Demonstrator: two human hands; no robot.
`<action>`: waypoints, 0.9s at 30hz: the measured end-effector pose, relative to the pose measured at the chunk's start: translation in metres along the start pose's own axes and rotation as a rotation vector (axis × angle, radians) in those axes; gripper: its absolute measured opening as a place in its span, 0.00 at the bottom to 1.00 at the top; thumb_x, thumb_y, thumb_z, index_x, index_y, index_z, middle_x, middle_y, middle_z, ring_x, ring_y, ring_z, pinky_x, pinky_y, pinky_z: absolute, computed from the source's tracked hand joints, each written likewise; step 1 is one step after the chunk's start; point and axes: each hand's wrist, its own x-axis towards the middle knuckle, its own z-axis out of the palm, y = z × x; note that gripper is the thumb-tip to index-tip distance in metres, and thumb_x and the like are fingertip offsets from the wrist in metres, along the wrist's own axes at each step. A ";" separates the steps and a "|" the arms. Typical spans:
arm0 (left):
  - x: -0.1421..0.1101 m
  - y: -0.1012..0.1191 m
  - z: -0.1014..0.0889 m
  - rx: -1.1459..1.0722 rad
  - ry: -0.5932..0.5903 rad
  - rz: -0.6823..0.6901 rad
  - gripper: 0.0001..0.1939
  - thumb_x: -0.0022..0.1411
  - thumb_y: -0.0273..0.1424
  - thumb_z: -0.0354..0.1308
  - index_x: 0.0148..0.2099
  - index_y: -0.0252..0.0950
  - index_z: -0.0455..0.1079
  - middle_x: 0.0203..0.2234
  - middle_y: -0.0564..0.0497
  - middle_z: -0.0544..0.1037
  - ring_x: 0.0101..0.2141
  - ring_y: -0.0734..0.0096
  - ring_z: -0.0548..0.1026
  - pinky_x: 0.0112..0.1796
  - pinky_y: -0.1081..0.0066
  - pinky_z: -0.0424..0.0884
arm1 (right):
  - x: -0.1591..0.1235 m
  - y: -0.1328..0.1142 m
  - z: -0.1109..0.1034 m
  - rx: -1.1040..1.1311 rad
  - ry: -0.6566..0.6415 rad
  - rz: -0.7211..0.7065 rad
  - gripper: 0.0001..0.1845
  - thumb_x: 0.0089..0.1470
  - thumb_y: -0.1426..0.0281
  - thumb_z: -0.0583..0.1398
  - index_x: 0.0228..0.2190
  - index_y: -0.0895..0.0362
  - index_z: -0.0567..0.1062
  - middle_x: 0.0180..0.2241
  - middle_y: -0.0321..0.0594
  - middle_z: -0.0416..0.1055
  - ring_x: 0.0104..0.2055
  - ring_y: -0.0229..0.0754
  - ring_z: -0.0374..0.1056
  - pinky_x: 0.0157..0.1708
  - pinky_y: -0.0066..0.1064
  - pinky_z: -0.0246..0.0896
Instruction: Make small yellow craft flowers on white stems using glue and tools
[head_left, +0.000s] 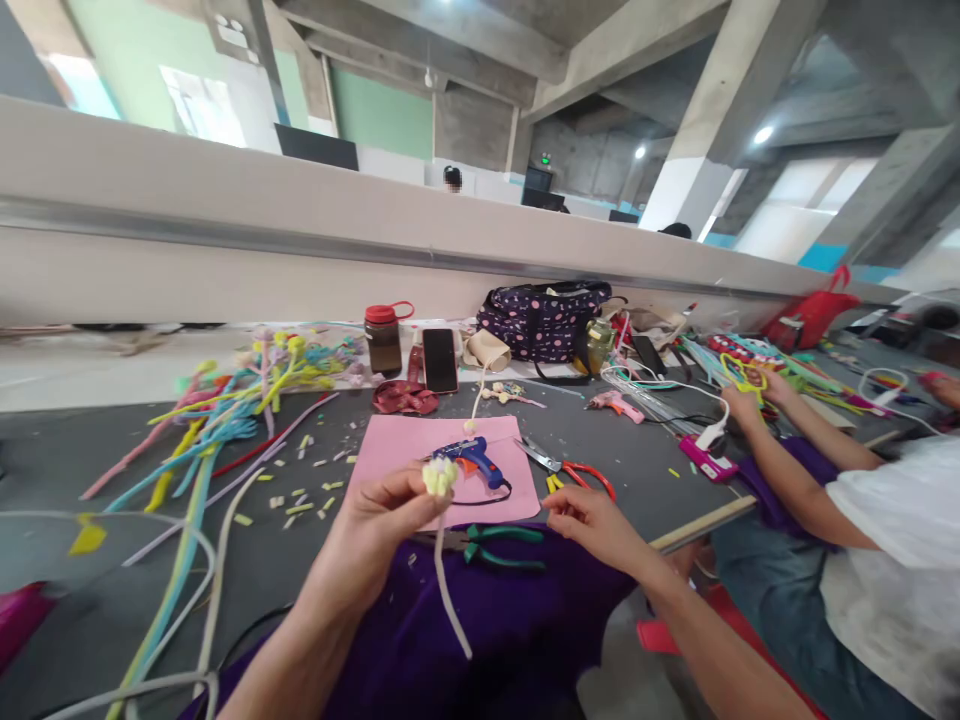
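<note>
Head view: your left fingers (409, 490) pinch the yellow puff (439, 478), likely light, crushable (better held by its stem (448, 590)); right fingers (574, 505), can't tell.

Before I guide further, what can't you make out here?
All in the head view:
- Right hand: too small to tell whether its fingertips pinch anything.
- Yellow piece: lower part hidden by that hand.
- Green pliers: tips hidden behind left hand.
- Magenta object: cut off by left edge.
</note>
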 end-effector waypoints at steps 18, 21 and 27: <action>0.042 -0.046 -0.036 -0.280 0.148 -0.115 0.09 0.40 0.31 0.69 0.26 0.32 0.76 0.22 0.50 0.76 0.22 0.78 0.67 0.25 0.78 0.63 | 0.029 0.078 -0.014 -0.704 0.265 0.028 0.14 0.54 0.66 0.55 0.43 0.53 0.70 0.42 0.42 0.69 0.43 0.45 0.67 0.42 0.35 0.63; 0.041 -0.044 -0.036 -0.292 0.126 -0.094 0.08 0.40 0.30 0.68 0.26 0.32 0.76 0.22 0.50 0.75 0.23 0.78 0.67 0.25 0.78 0.62 | 0.031 0.083 -0.010 -0.705 0.261 0.035 0.14 0.55 0.69 0.53 0.43 0.53 0.70 0.44 0.42 0.68 0.44 0.43 0.67 0.42 0.33 0.63; 0.039 -0.043 -0.036 -0.484 -0.004 -0.032 0.08 0.43 0.32 0.66 0.25 0.32 0.74 0.21 0.53 0.70 0.24 0.76 0.66 0.25 0.77 0.61 | 0.032 0.089 -0.008 -0.751 0.260 0.065 0.15 0.55 0.72 0.53 0.45 0.53 0.70 0.45 0.42 0.66 0.43 0.43 0.68 0.39 0.32 0.64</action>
